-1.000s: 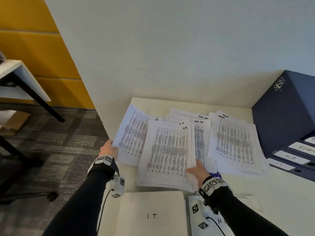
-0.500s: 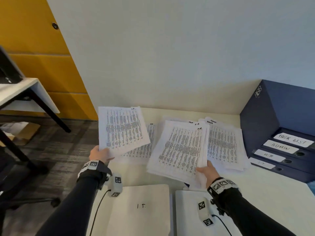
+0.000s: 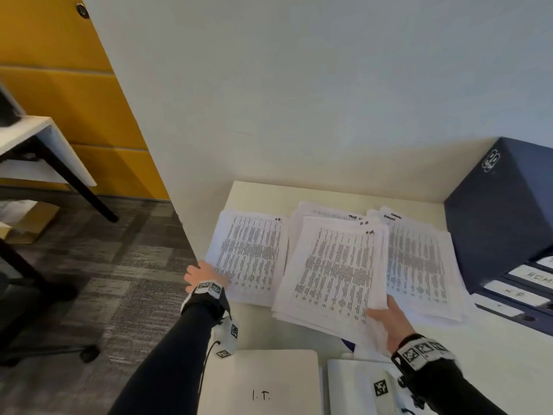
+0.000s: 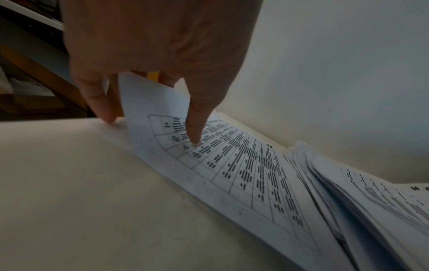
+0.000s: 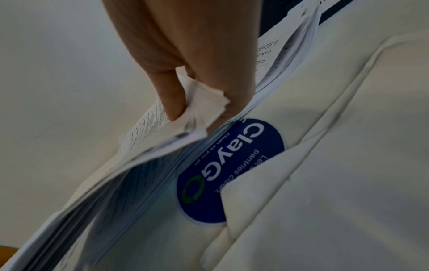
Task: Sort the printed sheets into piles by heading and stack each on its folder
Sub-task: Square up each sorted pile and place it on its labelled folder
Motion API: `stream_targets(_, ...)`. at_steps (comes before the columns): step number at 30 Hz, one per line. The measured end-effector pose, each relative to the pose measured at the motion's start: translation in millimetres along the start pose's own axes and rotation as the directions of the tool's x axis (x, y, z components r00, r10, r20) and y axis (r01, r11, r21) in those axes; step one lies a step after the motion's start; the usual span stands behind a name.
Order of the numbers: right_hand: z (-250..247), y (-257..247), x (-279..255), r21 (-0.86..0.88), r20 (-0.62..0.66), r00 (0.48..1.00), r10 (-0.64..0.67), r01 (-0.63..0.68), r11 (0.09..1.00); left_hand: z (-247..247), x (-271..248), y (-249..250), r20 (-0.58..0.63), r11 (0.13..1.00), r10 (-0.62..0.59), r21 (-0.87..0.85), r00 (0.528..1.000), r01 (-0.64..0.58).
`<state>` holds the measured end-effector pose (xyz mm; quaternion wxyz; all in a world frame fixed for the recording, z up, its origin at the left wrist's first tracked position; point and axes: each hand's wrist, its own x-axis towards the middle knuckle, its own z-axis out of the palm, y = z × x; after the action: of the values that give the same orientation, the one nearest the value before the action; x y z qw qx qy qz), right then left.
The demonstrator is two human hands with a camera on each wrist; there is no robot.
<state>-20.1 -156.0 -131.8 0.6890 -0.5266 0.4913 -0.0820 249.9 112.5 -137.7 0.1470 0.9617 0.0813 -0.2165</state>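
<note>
My left hand [image 3: 206, 272] pinches the near left corner of a printed sheet headed H.R. [image 3: 250, 259], which lies on the left pile at the table's left edge. In the left wrist view one finger [image 4: 194, 132] presses on the sheet [image 4: 243, 165] and another touches the table beside it. My right hand [image 3: 389, 320] grips the near right corner of a thick stack of sheets [image 3: 332, 271], tilted above the table; the right wrist view shows thumb and fingers of that hand [image 5: 199, 113] pinching the stack [image 5: 148, 132]. Another pile [image 3: 419, 259] lies to the right. A white folder marked I.T. [image 3: 260, 381] lies nearest me.
A second white folder [image 3: 356, 384] lies beside the I.T. one, partly under my right forearm. A dark blue box [image 3: 493, 223] with labelled binders [image 3: 529, 277] stands at the right. A round blue sticker [image 5: 232, 170] lies on the table under the stack. A white wall backs the table.
My left hand took one sheet off the stack, lifted it to the left, and has now lowered it onto the left pile. My right hand keeps hold of the stack.
</note>
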Motion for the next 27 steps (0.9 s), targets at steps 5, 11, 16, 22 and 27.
stream_targets(5,3.4,8.5,15.1,0.016,-0.020,1.000,0.010,-0.009,1.000,11.5,-0.7,15.4,-0.068,0.998,-0.056,0.023,0.996,0.057)
stream_targets(11,13.3,11.1,18.6,0.024,-0.005,1.000,0.024,-0.024,0.999,13.2,-2.8,24.2,-0.039,0.994,-0.101,-0.034,0.994,0.100)
stream_targets(16,15.2,15.4,15.4,0.041,-0.004,1.000,0.023,-0.023,0.999,13.3,0.3,21.3,-0.037,0.995,-0.089,-0.057,0.995,0.087)
stream_targets(22,15.6,20.9,12.4,0.048,-0.002,1.000,0.031,-0.031,0.998,3.5,5.0,25.4,0.033,0.993,-0.118,0.000,0.992,0.118)
stream_targets(27,16.4,23.1,11.4,0.035,-0.004,0.999,0.045,-0.045,0.998,2.9,20.3,24.7,0.190,0.977,0.012,-0.211,0.982,0.029)
